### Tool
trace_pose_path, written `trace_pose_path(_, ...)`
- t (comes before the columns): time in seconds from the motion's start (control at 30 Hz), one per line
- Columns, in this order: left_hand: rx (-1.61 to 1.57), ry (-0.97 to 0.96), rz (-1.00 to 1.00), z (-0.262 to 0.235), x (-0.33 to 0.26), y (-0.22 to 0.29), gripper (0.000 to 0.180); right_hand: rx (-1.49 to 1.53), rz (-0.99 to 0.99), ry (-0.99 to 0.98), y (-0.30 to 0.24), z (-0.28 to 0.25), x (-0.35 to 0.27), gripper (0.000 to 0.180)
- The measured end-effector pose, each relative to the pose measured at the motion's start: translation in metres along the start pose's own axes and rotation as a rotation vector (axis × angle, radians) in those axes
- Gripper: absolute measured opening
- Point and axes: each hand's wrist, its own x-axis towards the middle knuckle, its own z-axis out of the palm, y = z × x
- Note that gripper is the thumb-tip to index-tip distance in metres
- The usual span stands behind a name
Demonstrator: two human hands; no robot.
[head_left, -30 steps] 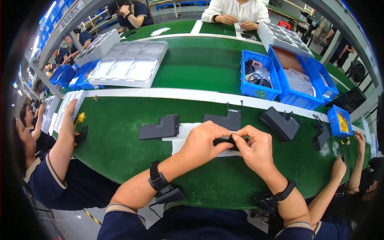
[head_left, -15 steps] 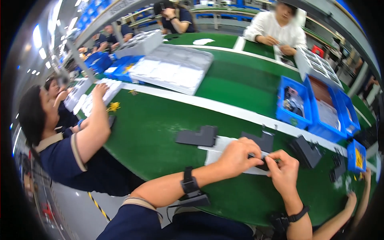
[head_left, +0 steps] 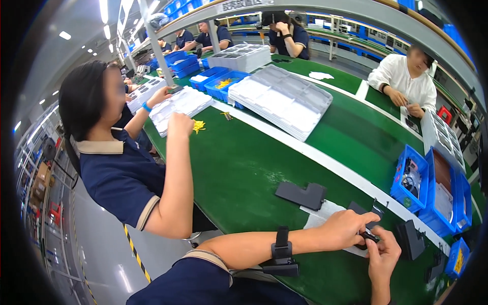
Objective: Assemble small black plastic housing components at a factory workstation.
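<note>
Your green desk is the largest thing here. At its right stand four blue bins, three side by side and one smaller. Nearer you lie four lots of dark angular housings; you can't tell how many pieces each holds. One white sheet lies partly under your arms. Your left hand and right hand pinch one small black part between them, fingertips close together, near the sheet's right end. It looks light and stiff, probably smooth enough to slip, and thin edges might snap; hold it by its ends and press gently. Your fingers hide much of its shape.
</note>
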Motion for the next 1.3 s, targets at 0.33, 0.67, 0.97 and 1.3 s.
trace_pose_path(0.33,-0.529,-0.011,-0.175,-0.007,0.003,0.007,0.035,0.173,0.206,0.018,0.016,-0.005,-0.001,0.028)
trace_pose_path(0.67,-0.649,0.009,-0.147,-0.004,0.007,0.008,0.02,0.245,0.081,0.114,0.004,0.002,-0.003,0.026)
trace_pose_path(0.97,-0.627,0.072,-0.218,-0.002,0.006,0.011,0.015,-0.003,-0.152,0.15,0.002,0.001,0.005,0.014)
trace_pose_path(1.3,-0.531,0.085,-0.159,-0.003,0.002,0.015,0.015,-0.074,-0.195,0.157,-0.007,-0.001,0.007,0.006)
